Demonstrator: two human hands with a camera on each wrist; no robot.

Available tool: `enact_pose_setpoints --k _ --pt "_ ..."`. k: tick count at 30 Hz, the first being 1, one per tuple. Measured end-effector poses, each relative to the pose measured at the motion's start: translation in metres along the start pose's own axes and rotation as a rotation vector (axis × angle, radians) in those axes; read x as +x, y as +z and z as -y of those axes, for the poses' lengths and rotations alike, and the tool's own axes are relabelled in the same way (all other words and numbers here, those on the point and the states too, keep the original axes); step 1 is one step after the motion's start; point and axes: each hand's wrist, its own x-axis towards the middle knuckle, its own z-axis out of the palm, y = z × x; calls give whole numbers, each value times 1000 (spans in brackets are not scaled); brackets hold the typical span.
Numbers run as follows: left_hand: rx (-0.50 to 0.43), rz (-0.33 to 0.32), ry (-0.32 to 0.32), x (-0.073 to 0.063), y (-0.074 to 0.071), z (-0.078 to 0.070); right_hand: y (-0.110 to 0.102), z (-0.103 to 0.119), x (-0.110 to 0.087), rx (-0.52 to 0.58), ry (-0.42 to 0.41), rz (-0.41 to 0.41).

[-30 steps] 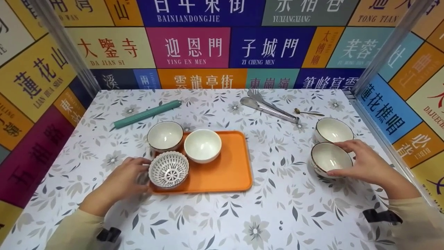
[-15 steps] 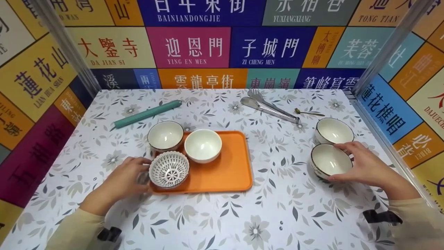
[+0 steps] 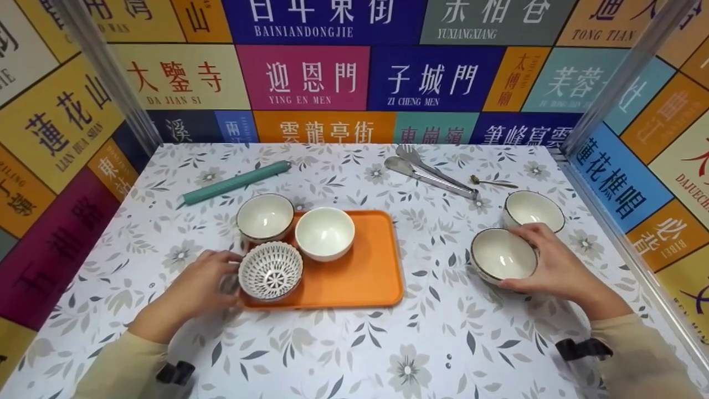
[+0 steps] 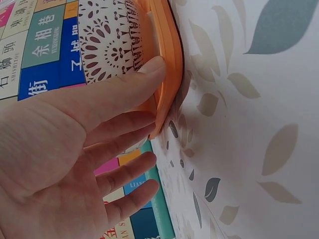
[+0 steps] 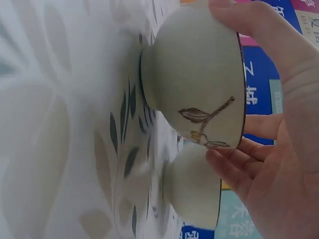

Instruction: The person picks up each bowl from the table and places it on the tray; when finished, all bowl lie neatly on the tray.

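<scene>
In the head view my right hand (image 3: 545,265) grips a cream bowl (image 3: 503,256) with a dark rim, thumb on the near side and fingers on the far side. A twig and leaf motif decorates this bowl's side in the right wrist view; whether its foot touches the table I cannot tell. Behind it stands a similar bowl (image 3: 534,210), partly covered by my fingers. My left hand (image 3: 202,288) lies beside the left edge of an orange tray (image 3: 365,277), next to a black-and-white patterned bowl (image 3: 270,271). In the left wrist view its thumb (image 4: 152,65) reaches the tray's rim, fingers loosely extended.
A plain white bowl (image 3: 324,234) sits on the tray, and a dark-rimmed bowl (image 3: 265,218) is at its back left corner. Farther back lie a green stick (image 3: 237,182), metal tongs (image 3: 432,173) and a small gold spoon (image 3: 493,181). Printed panels wall the table.
My right hand has slid leftward with the dark-rimmed bowl, away from the similar bowl behind. My left hand and the tray stay where they were.
</scene>
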Motion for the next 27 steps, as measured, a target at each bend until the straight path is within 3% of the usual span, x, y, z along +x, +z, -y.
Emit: enact_pose_setpoints --k 5,12,19,27 --pt "11 -24 30 -1 1 1 16 17 16 31 -53 -6" --pt "-1 -3 -2 -1 4 1 40 49 41 114 -112 24" --pt "-7 -3 -5 -1 2 0 62 96 58 217 -188 95" --pt "-13 3 -8 0 1 -1 93 139 68 254 -295 197"
